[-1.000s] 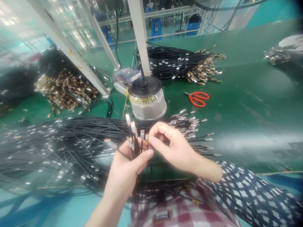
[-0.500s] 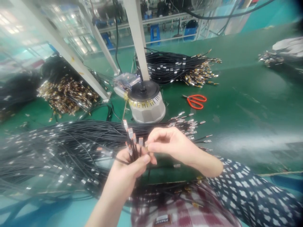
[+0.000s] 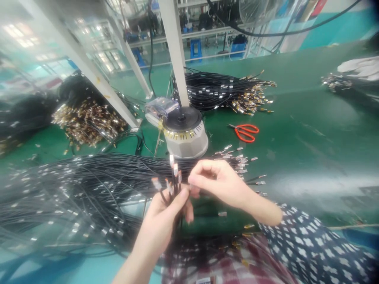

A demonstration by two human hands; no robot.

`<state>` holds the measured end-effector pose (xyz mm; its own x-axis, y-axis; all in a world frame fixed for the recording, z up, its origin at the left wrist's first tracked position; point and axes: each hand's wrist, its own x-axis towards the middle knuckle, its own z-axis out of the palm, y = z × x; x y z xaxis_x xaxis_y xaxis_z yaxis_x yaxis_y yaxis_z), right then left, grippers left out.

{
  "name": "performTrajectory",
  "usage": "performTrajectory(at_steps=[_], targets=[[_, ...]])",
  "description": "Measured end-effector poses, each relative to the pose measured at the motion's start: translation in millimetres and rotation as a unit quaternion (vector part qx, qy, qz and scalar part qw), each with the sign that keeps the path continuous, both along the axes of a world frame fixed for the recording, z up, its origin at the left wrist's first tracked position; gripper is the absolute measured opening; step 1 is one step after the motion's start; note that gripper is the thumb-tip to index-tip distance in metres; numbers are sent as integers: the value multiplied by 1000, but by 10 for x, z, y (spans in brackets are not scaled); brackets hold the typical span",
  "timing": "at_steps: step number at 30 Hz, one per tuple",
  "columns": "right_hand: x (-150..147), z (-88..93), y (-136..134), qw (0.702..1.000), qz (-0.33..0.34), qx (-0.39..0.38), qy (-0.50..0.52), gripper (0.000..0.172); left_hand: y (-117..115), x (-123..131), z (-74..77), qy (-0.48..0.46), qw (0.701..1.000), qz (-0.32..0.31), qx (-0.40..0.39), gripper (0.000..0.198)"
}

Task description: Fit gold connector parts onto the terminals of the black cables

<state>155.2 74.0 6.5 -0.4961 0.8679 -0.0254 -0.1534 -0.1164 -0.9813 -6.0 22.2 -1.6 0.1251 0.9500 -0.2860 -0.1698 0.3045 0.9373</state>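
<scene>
Several black cables [image 3: 175, 173] with silvery labelled ends stand up from my left hand [image 3: 167, 209], which is closed round them. Close against its thumb, my right hand [image 3: 214, 179] is pinched shut; what lies between its fingertips is too small and blurred to make out. Beneath and behind both hands spreads a long bundle of black cables [image 3: 97, 169], its tagged ends [image 3: 241, 161] pointing right. More cables [image 3: 201, 252] lie across my lap, partly hidden by my left hand and forearm.
Beyond my hands stands a round white dispenser [image 3: 186, 138] with a black top. Red-handled scissors [image 3: 247, 132] lie to its right. Other cable bundles [image 3: 207, 90] rest behind it and at left [image 3: 89, 122]. White posts [image 3: 174, 51] rise from the green table [image 3: 310, 130].
My left thumb has come up closer to my right fingertips, and the cables in my left hand have fanned out, one tilting left. The whole view has shifted slightly.
</scene>
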Motion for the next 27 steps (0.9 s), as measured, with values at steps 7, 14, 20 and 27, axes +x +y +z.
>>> performTrajectory(at_steps=[7,14,20,27], targets=[[124,142,142,977,56,82,-188,19,-51,15,-109,32,994,99,12,16],[10,180,145,952,36,128,-276,16,-40,15,-126,67,995,72,33,11],[-20,138,213,974,-14,111,-198,16,22,38,-92,18,990,140,0,13],[21,-76,637,960,-234,88,-129,27,34,2,-113,-27,985,169,-18,16]])
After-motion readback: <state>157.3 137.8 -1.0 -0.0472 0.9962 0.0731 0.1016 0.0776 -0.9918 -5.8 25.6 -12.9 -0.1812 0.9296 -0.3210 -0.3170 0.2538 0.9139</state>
